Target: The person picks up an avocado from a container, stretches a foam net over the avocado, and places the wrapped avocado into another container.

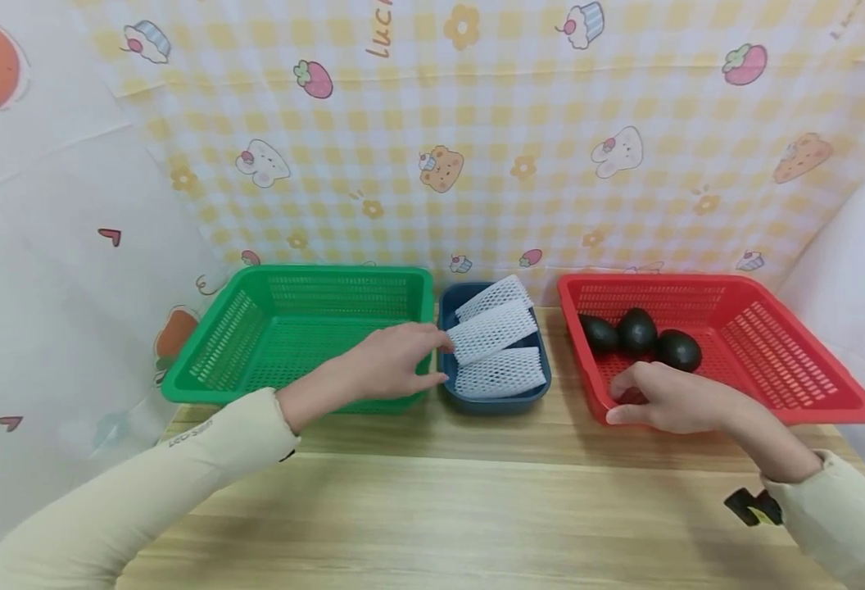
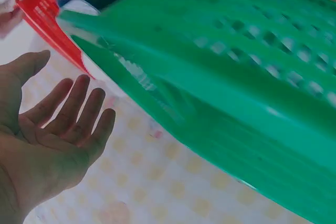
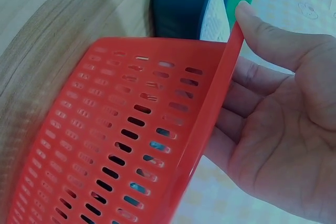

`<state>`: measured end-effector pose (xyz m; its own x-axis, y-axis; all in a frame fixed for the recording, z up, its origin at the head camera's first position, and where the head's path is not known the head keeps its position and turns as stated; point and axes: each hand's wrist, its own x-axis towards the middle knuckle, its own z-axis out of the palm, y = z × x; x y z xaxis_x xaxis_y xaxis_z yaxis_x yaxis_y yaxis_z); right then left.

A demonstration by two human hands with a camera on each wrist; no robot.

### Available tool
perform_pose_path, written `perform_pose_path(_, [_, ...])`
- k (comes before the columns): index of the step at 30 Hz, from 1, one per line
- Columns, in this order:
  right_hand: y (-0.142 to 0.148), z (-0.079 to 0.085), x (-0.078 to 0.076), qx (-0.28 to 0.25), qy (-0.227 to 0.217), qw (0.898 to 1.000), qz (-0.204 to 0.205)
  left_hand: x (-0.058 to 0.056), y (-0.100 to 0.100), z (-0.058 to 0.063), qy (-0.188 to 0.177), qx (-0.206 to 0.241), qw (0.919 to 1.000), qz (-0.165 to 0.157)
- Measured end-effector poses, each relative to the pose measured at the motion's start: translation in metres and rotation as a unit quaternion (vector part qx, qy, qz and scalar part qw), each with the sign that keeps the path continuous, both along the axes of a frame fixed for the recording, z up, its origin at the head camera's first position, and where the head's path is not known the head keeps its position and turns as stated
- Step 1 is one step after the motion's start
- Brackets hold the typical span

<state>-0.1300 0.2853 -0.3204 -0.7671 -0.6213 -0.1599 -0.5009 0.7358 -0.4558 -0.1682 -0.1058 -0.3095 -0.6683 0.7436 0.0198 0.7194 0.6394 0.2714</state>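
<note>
My left hand reaches over the right rim of the green basket, its fingertips at the left edge of a dark blue tray. In the left wrist view this hand has spread fingers and a bare palm. Three white foam net sleeves lie in the tray. My right hand is at the front left corner of the red basket. Its thumb overlaps the rim and its loosely bent fingers are partly hidden behind the basket wall. Three dark avocados lie beyond that hand.
All three containers stand side by side on a wood-grain table. Close behind them hangs a yellow checked cloth with printed figures. A white sheet closes off the left side. A black strap shows by the right sleeve.
</note>
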Motion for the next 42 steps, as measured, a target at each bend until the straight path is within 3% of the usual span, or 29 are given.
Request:
perform_pose_path(4, [-0.002,0.0,0.0,-0.002,0.006,1.0,-0.001,0.004,0.016,-0.01,-0.004,-0.035,0.9992,-0.02])
perform_pose_path(10, [-0.002,-0.002,0.001,-0.008,0.009,1.0,0.001,0.009,0.032,-0.027,0.034,-0.089,0.9944,-0.045])
perform_pose_path(19, [-0.001,-0.002,0.002,-0.014,0.007,1.0,0.0,0.012,0.048,-0.046,0.026,-0.101,0.9942,-0.024])
perform_pose_path(30, [0.001,-0.002,0.001,-0.016,0.002,1.0,-0.002,0.01,0.054,-0.051,0.052,-0.086,0.9948,-0.015])
perform_pose_path(38, [0.005,0.002,-0.001,0.001,-0.009,1.0,0.016,0.009,0.056,-0.051,0.046,-0.086,0.9951,-0.017])
perform_pose_path(42, [0.011,0.012,-0.003,0.031,-0.048,0.998,-0.003,0.008,0.056,-0.05,0.048,-0.088,0.9947,-0.018])
